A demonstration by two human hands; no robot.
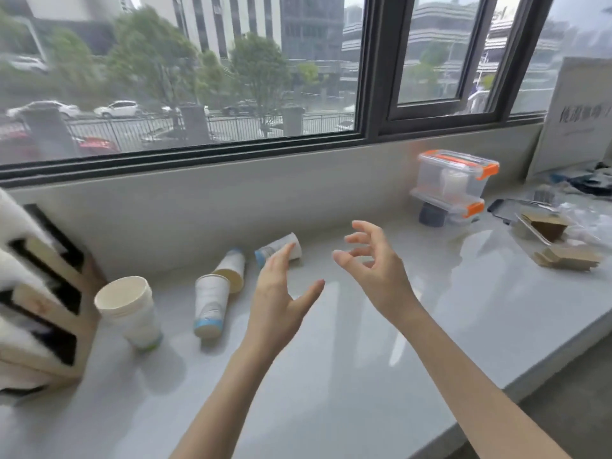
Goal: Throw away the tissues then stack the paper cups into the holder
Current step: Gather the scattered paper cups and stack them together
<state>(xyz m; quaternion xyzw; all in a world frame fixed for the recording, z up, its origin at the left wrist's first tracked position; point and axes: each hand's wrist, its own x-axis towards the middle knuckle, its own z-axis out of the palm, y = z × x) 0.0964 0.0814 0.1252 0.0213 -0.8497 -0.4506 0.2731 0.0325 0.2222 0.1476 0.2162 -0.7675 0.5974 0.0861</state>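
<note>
Several white paper cups with blue bases are on the pale counter (331, 376). A stack of cups (127, 309) stands rim-up at the left. A second cup stack (211, 304) stands tilted beside it. Behind it one cup (231, 268) lies on its side, and another lying cup (281, 249) is farther back. My left hand (281, 299) hovers open just in front of that far cup. My right hand (374, 263) hovers open to its right, fingers curled, holding nothing. No tissues are visible.
A wooden rack (46, 309) with dark slots and white items fills the left edge. Stacked clear boxes with orange clips (453, 187) stand at the back right. Cardboard cup sleeves (563, 256), plastic wrapping and a white sign (576, 114) crowd the far right. The counter's edge runs diagonally at lower right.
</note>
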